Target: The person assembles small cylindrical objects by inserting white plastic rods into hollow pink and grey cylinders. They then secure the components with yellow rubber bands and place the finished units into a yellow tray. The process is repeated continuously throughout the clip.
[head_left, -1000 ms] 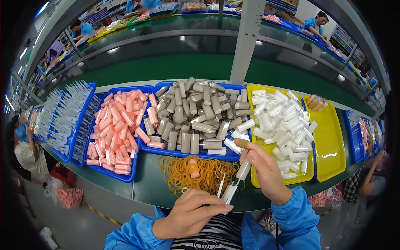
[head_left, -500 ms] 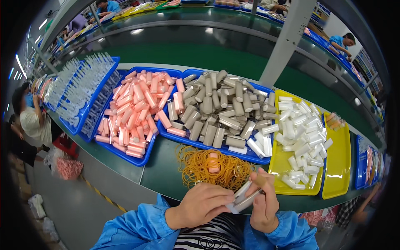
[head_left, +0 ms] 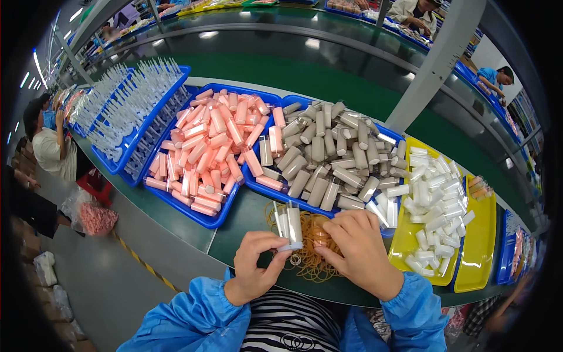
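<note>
Tubes point(head_left: 293, 226), white and grey, pinched upright by the left hand point(head_left: 256, 261) above the near counter point(head_left: 226, 239); just right, the right hand point(head_left: 365, 249) curls over tan rubber bands point(head_left: 316, 271), whether gripping any, cannot tell!

Beyond the far edge of the dark green table point(head_left: 247, 218), a long green surface point(head_left: 252, 70) runs across the room. A grey post point(head_left: 437, 67) stands at that edge, right of its middle. Off the left edge lies the grey floor point(head_left: 141, 226), crossed by yellow tape point(head_left: 146, 265), with a red stool point(head_left: 101, 190) and brown cartons point(head_left: 28, 231). Tube lights point(head_left: 37, 66) glow past the far left corner; white wall point(head_left: 495, 56) shows past the far right.
</note>
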A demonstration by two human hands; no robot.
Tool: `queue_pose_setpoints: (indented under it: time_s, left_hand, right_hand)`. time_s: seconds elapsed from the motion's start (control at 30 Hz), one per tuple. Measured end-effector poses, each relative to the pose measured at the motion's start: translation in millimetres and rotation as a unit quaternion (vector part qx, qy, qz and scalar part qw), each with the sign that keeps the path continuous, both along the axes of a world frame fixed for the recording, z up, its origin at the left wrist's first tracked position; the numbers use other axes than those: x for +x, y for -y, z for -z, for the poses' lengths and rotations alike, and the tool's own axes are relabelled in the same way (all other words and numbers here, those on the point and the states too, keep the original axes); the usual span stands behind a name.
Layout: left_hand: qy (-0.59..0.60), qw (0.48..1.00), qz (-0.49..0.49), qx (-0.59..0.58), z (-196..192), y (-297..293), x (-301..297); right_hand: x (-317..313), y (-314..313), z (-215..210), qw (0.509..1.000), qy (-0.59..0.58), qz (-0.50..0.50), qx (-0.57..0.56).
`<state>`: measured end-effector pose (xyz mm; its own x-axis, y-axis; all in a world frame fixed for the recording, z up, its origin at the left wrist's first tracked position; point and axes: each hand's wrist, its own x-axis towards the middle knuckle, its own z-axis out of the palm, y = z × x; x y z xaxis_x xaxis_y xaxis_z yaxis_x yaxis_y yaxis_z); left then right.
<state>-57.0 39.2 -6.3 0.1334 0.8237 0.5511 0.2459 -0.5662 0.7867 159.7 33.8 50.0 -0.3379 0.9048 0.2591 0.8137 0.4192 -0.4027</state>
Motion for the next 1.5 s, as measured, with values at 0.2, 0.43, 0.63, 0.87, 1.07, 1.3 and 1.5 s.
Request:
queue_pose_setpoints:
  time_s: [0.2, 0.43, 0.63, 0.87, 1.07, 1.3, 1.5]
  left_hand:
    - [0.000, 0.999, 0.044, 0.009, -3, -5, 4]
    - [-0.002, 0.999, 0.042, 0.010, -1, -3, -1]
    - [0.009, 1.000, 0.021, 0.001, -2, -2, 0]
    - [-0.016, 1.000, 0.011, -0.006, 5, 1, -3]
    - [-0.024, 0.999, -0.006, 0.031, 0, 2, 0]
    - [-0.042, 0.990, 0.108, 0.083, -22, 1, 18]
    - [-0.067, 0.957, 0.274, 0.074, -34, 5, 28]
  right_hand:
    - [9, 12, 14, 0.999, -0.035, -0.008, 0.036]
    - [32, 28, -24, 0.976, -0.187, 0.115, 0.005]
    - [61, 41, -38, 0.990, 0.022, 0.140, 0.000]
    - [4, -2, -36, 0.997, 0.041, 0.031, 0.062]
    - [-6, -15, -21, 0.992, 0.053, 0.011, 0.112]
    - [4, 20, -56, 0.965, -0.248, 0.003, -0.086]
    - [33, 26, -27, 0.767, -0.580, 0.218, -0.167]
